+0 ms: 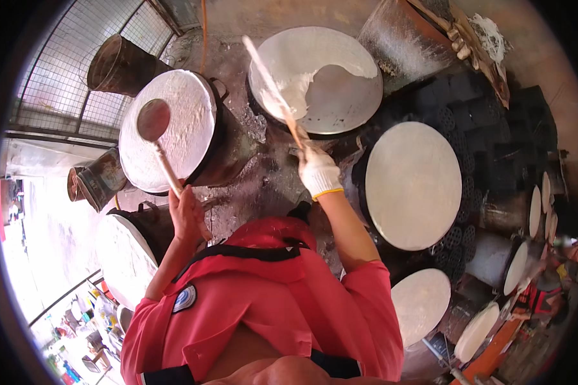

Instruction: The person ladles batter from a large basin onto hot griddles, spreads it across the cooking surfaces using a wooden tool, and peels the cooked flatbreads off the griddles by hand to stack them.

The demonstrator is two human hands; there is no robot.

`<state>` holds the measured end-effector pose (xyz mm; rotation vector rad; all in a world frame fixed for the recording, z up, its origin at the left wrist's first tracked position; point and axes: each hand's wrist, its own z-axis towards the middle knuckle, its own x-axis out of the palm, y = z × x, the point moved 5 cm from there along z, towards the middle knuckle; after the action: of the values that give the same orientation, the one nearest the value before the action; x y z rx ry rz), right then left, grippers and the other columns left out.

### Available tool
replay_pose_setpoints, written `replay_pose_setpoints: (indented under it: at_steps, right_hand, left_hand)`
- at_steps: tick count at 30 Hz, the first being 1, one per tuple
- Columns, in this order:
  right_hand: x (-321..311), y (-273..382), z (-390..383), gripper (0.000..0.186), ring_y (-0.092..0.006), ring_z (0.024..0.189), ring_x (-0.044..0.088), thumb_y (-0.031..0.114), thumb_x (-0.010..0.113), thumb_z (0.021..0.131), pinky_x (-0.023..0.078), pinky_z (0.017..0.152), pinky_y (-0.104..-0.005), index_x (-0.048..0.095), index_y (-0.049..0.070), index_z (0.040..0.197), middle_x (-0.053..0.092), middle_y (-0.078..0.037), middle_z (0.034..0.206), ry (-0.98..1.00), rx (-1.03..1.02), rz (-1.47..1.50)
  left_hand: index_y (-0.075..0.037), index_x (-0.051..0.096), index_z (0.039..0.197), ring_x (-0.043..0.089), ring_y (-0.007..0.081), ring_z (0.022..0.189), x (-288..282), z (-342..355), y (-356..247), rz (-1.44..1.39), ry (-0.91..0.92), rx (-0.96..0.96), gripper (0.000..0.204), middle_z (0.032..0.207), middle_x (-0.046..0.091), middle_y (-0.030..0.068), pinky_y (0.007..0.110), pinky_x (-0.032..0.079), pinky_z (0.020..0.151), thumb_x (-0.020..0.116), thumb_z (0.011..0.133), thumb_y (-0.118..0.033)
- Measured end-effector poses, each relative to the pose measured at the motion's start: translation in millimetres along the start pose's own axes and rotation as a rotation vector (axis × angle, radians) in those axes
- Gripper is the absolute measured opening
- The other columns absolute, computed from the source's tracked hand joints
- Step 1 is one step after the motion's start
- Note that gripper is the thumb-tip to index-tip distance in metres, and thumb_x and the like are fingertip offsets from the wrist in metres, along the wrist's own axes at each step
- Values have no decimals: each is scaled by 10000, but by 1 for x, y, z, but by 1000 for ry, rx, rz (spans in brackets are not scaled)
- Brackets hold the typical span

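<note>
My bare left hand is closed around the handle of a ladle. Its round brown bowl lies over a large round pan whose top is coated in lumpy white batter. My right hand, in a white knitted glove with a yellow cuff, grips a slim wooden stick. The stick slants up and left across the near-left part of a round griddle. White batter covers the griddle's far and left parts, thicker near the stick; a smooth grey patch shows at its middle right. Whether the stick touches the batter, I cannot tell.
A pale, evenly covered griddle stands at right, another nearer me. Black perforated coal briquettes are stacked beyond. Metal buckets stand by the mesh at left. A white-topped pan is near my left elbow.
</note>
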<state>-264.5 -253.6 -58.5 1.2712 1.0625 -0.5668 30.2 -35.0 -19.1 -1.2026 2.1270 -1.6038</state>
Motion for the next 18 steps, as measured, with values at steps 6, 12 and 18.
replay_pose_setpoints:
  at_steps: [6,12,18]
  right_hand:
    - [-6,-10,-100,599,-402,791,692,289,531,991,545,724,-532,325,337,1552,707,-178,964,18,277,-117]
    - [36,70,-97,668,-371,795,710,254,542,953,560,671,-543,283,323,1565,704,-168,949,-73,93,-135]
    - [-21,41,-122,807,-386,955,713,158,456,948,554,824,-553,53,394,1605,675,-234,1150,287,410,-275]
  left_hand:
    - [-122,433,1296,346,50,452,-128,-24,-32,82,-67,100,294,675,382,-37,218,302,363,548,1030,-172]
    - [-124,439,1304,347,54,447,-149,-23,-32,32,-43,79,309,679,394,-30,220,302,363,563,1026,-180]
    - [-131,452,1304,344,52,452,-144,-32,-31,14,-3,62,309,675,387,-37,220,294,366,570,1022,-177]
